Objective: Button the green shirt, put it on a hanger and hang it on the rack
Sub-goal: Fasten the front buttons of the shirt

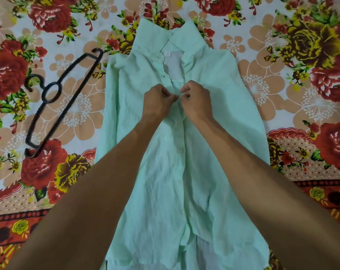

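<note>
Buttoning step: left hand (159,100) and right hand (196,101) pinch shirt (165,182) placket mid-chest. Next: upper buttons; hanger (58,98) unused.

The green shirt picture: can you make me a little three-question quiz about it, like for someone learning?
1. True or false: the black hanger is already inside the green shirt.
2. Where are the left hand and right hand working? A) at the bottom hem B) on the front placket, below the collar C) on a sleeve
3. Fill in: the shirt lies on a ____ patterned sheet.

Key:
1. False, it lies apart, left of the shirt.
2. B; both pinch the fabric.
3. Flower.
</note>
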